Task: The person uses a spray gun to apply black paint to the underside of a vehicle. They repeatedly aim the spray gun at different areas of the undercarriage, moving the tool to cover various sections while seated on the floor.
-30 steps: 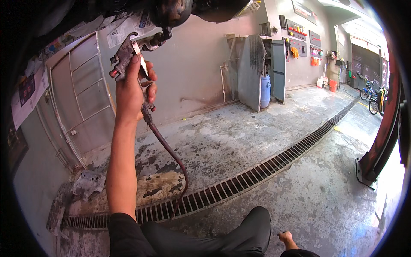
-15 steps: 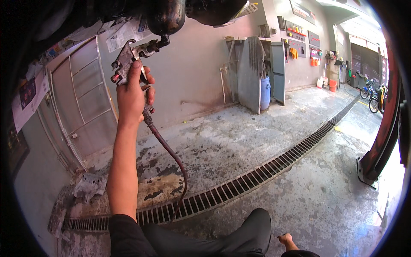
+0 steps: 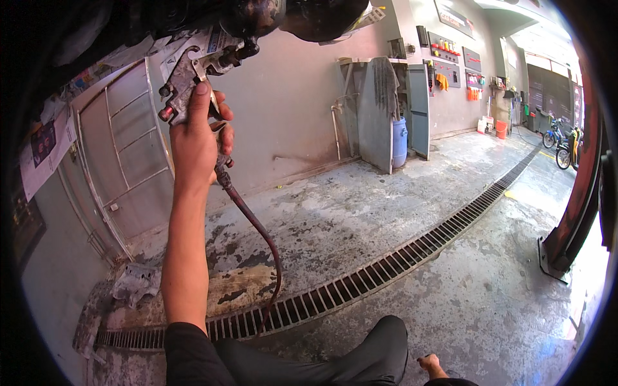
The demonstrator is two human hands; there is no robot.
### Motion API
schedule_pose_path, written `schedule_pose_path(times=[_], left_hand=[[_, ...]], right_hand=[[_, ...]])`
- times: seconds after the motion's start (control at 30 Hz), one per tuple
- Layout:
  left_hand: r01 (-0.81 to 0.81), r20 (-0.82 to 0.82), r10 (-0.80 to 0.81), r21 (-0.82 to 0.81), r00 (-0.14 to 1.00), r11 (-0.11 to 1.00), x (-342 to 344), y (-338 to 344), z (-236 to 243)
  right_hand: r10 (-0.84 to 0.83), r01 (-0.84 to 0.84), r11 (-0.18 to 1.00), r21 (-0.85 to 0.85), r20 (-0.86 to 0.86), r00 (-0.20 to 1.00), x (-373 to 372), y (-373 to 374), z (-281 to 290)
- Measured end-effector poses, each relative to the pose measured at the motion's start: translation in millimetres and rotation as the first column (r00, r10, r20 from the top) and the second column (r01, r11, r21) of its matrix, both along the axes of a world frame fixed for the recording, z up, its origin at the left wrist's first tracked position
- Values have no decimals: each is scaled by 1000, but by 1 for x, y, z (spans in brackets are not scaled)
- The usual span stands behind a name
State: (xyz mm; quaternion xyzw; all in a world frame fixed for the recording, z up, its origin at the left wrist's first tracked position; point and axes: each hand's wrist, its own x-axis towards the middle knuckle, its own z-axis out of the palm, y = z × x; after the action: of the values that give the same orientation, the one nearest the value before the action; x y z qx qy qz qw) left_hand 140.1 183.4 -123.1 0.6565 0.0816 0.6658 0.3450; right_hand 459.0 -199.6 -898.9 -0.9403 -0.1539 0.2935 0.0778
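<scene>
My left hand (image 3: 205,132) is raised and closed round a worn metal spray gun (image 3: 187,87), with the thumb pressed along its upper part and the fingers about the handle. A dark red hose (image 3: 261,231) runs down from the gun's handle to the floor grating. The gun's front end reaches close to a dark, rounded part (image 3: 254,16) overhead; whether they touch I cannot tell. Low on the right, my right hand (image 3: 430,363) is curled closed beside my knee. What it holds, if anything, is too small to make out.
Dark machinery (image 3: 135,16) hangs overhead. A slotted drain grating (image 3: 335,293) crosses the stained floor. A crumpled grey piece (image 3: 136,283) lies at left. Farther off are a cabinet (image 3: 374,116), a blue barrel (image 3: 399,141) and motorbikes (image 3: 566,145). A red post (image 3: 573,199) stands at right.
My left hand and the spray gun have shifted slightly up and to the left. My right hand has moved only a little.
</scene>
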Motion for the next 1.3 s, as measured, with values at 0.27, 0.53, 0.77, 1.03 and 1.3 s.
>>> schedule_pose_path(times=[0.27, 0.53, 0.77, 1.03, 1.3], left_hand=[[87, -11, -87, 33, 996, 996, -2, -22, 2], [71, -32, -70, 19, 997, 997, 1, -11, 0], [20, -82, -18, 21, 996, 1000, 2, -12, 1], [22, -111, -17, 44, 994, 999, 4, -18, 8], [66, -49, -61, 106, 997, 992, 9, -37, 16]], right_hand=[[-126, 127, 992, -2, -117, 985, -4, 0, 22], [-66, 70, 997, 26, -113, 991, -3, -1, 18], [-85, 83, 996, -26, -118, 989, 0, -5, 1], [-65, 62, 998, -24, -158, 985, 1, -10, 2], [-48, 48, 999, -1, -78, 996, -1, -10, -14]])
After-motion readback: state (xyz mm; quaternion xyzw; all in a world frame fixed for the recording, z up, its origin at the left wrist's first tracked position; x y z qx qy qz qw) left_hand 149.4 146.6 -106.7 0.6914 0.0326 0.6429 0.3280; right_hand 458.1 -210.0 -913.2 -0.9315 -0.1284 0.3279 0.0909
